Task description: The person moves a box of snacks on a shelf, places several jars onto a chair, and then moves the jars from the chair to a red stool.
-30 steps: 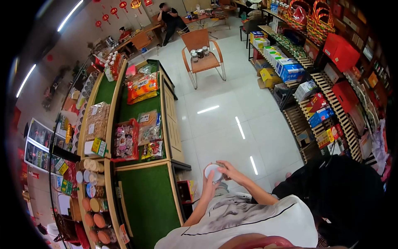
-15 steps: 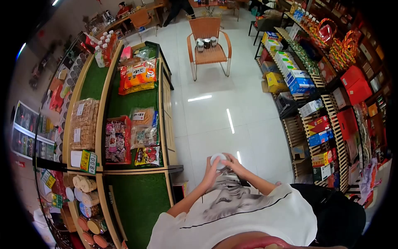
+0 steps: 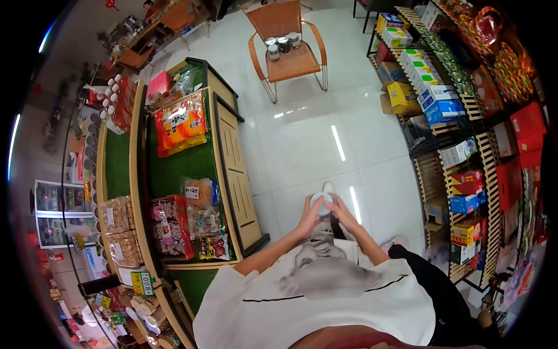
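Both of my hands are in front of my white shirt, around a small jar with a white lid (image 3: 321, 203). My left hand (image 3: 310, 217) grips it from the left side. On the right side, the fingers of my right hand (image 3: 343, 214) press against the lid and rim. The jar's body is mostly hidden by my hands. Ahead stands a brown woven chair (image 3: 290, 64) with several lidded jars (image 3: 283, 44) on its seat.
On the left is a green-lined display shelf (image 3: 192, 163) with snack packets (image 3: 180, 123). Slatted shelves (image 3: 431, 174) with boxes line the right. Pale floor tiles (image 3: 302, 151) lie between them. Part of a person (image 3: 149, 8) shows at the far top left.
The view has turned and shifted forward, so the chair looks nearer and higher. My hands, still around the jar, appear slightly higher and further right. A light shoe now shows beyond them.
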Demonstrator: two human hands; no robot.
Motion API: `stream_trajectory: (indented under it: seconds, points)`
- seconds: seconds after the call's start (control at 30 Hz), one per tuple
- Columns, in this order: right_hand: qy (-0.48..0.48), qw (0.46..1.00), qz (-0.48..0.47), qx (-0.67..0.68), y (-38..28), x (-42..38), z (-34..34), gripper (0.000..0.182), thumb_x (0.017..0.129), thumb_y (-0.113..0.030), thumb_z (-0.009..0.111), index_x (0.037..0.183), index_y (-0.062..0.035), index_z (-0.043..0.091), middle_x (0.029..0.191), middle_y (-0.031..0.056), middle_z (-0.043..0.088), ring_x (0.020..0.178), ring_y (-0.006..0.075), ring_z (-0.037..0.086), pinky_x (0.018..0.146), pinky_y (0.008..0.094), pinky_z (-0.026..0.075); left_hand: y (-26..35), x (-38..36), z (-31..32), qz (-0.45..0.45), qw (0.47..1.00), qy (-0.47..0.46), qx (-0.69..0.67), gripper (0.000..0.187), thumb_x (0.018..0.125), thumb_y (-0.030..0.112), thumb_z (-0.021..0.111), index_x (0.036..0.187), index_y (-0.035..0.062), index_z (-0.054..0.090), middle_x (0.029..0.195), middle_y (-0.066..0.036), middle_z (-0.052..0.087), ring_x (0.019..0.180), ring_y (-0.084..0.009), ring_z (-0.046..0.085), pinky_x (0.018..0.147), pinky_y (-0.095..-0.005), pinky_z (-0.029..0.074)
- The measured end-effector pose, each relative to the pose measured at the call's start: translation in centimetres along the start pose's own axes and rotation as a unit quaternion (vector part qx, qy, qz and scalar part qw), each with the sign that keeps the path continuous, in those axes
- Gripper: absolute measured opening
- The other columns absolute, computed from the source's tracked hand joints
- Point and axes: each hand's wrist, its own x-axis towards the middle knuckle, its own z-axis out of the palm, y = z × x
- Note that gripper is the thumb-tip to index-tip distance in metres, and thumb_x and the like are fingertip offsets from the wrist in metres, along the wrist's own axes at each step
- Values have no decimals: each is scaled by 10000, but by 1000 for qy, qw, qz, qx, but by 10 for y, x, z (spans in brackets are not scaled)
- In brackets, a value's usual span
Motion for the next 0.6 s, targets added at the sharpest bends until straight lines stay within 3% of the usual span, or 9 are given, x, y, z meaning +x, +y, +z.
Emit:
stream_trajectory:
  seconds: [0.13,0.33,0.37,0.47,0.6]
  points:
    - [-31,999,5,-16,-104,60,-45,732,916,-512,556,1469,-89,331,1450,150,336,1215,261,454,918,368,462,73,62,28,37,999,21,-34,515,947,467,548,1333,202,336,1323,-66,436,1238,-238,456,986,-489,404]
    - [-5,995,-37,-97,-172,164,-90,709,910,-518,562,1454,-114,351,1413,129,372,1138,247,487,853,354,481,159,142,42,81,992,-2,-96,589,922,529,568,1367,220,337,1357,-63,401,1233,-228,434,970,-454,415]
    - [-17,998,-2,-53,-191,178,-93,747,896,-513,595,1446,-60,372,1382,156,379,1105,245,516,802,306,490,172,155,41,86,992,3,-93,591,923,531,566,1369,218,336,1363,-65,395,1239,-229,429,972,-455,414]
    - [-3,998,3,-58,-208,240,-93,742,898,-519,584,1446,-65,375,1369,145,391,1049,219,525,749,293,481,213,197,24,77,992,4,-101,659,908,558,575,1395,194,323,1392,-86,371,1271,-234,410,980,-461,412]
    - [-25,996,14,-83,-250,316,-81,782,886,-520,581,1482,-84,323,1411,158,366,1167,255,491,846,321,483,278,250,-4,80,991,-1,-111,723,889,582,588,1412,158,324,1366,-112,415,1235,-237,453,974,-444,419]
